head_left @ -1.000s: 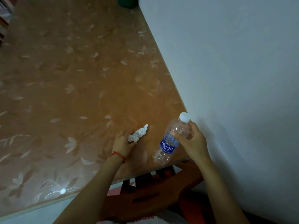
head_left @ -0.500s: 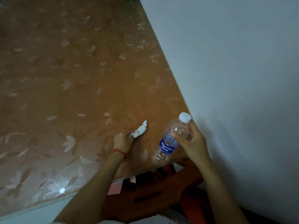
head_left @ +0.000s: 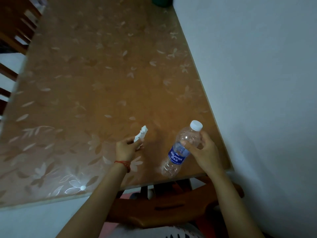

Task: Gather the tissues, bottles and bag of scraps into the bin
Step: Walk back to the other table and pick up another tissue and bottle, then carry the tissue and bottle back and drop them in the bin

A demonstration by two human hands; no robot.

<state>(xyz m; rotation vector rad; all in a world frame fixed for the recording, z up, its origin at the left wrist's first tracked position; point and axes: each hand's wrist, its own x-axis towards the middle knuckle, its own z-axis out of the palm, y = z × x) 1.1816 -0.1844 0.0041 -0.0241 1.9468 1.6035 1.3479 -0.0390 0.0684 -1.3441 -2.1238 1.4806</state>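
Note:
My right hand (head_left: 203, 152) grips a clear plastic bottle (head_left: 180, 152) with a white cap and a blue label, tilted with the cap up and to the right, above the table's near right corner. A crumpled white tissue (head_left: 141, 134) sticks up from the fingers of my left hand (head_left: 127, 149), which holds it just above the table to the left of the bottle. A red string circles my left wrist. No bin or bag of scraps shows clearly.
The brown table (head_left: 96, 86) with a flower-patterned cover fills most of the view. A white wall (head_left: 257, 83) runs along its right edge. A wooden chair (head_left: 164, 208) stands under the near edge. A dark green object (head_left: 161, 1) sits at the far corner. More wooden chairs (head_left: 15, 26) stand at the left.
My left hand has lifted the tissue off the table and turned it upright. The bottle stays in my right hand in much the same place. The view has tilted up slightly.

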